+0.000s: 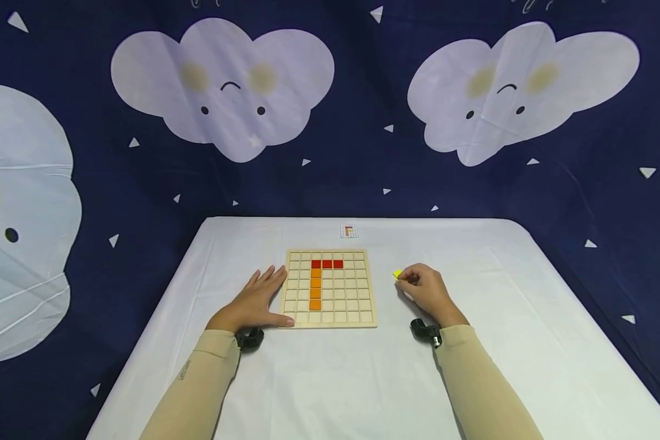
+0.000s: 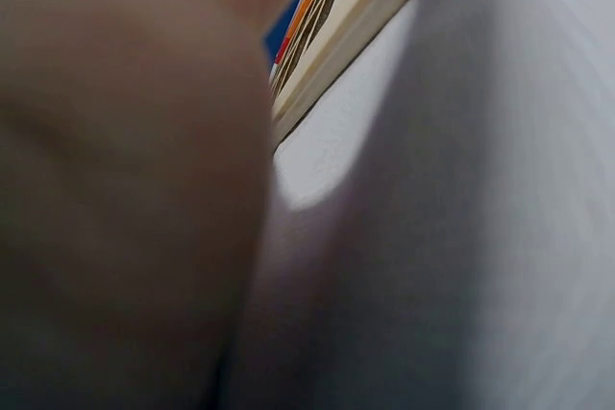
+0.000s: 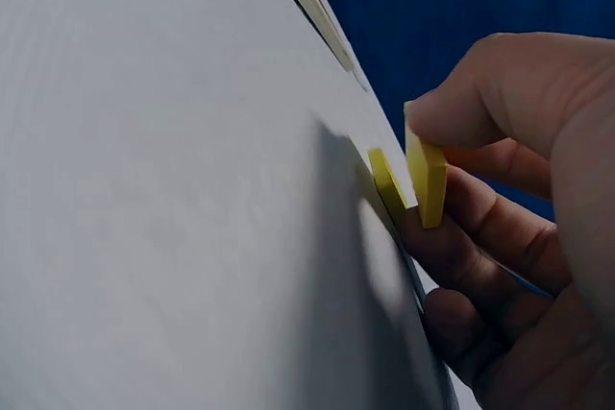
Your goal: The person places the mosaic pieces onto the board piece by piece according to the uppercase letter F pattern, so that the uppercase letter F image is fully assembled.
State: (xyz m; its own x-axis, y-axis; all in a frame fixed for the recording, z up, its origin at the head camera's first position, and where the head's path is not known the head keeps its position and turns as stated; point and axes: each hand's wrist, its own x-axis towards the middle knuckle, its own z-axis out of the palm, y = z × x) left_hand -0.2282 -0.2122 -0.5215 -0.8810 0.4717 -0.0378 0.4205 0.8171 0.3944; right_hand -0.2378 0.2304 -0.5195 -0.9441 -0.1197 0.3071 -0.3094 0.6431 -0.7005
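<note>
A pale wooden grid board (image 1: 352,299) lies flat on the white table. Set in its cells are a row of red tiles (image 1: 327,264) and, below the row's left end, a column of orange tiles (image 1: 315,288). My left hand (image 1: 253,302) is spread at the board's left side, fingertips at the edge and thumb on the near-left corner. To the right of the board, my right hand (image 1: 429,290) pinches a yellow tile (image 3: 426,180) between thumb and fingers, tilted on edge. Another yellow tile (image 3: 386,180) shows right beside it, by the fingertips.
Behind the board lies a small printed card (image 1: 349,231) with a grid pattern. The table (image 1: 330,379) has a white cloth. A dark blue curtain (image 1: 363,183) with cloud faces hangs behind it. Black wrist cameras (image 1: 426,332) sit on both sleeves.
</note>
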